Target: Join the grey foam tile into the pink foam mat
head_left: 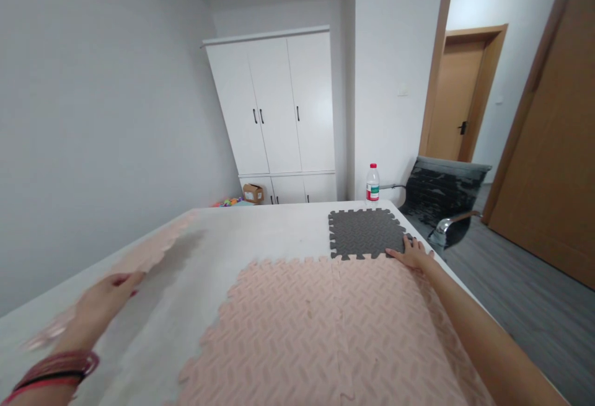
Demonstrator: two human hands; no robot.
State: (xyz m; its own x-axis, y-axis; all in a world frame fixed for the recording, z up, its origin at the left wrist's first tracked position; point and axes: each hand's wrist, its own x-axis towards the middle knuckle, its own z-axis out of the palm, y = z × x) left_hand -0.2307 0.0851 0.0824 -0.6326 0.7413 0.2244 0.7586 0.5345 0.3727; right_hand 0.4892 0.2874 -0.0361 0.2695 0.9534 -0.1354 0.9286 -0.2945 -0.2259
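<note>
Her right hand (411,253) lies flat and open, pinning the grey mat (365,233) against the pink mats (334,325), while her left hand (105,304) grips a blurred loose pink tile (149,254)

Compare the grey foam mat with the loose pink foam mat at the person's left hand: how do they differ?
The grey foam mat is dark; the loose pink foam mat is pale. The grey one lies flat on the table, joined to the other pink mats, with the right hand pressing its corner. The loose pink one lies apart at the table's left edge, blurred, by the left hand. Both have toothed, interlocking edges.
</note>
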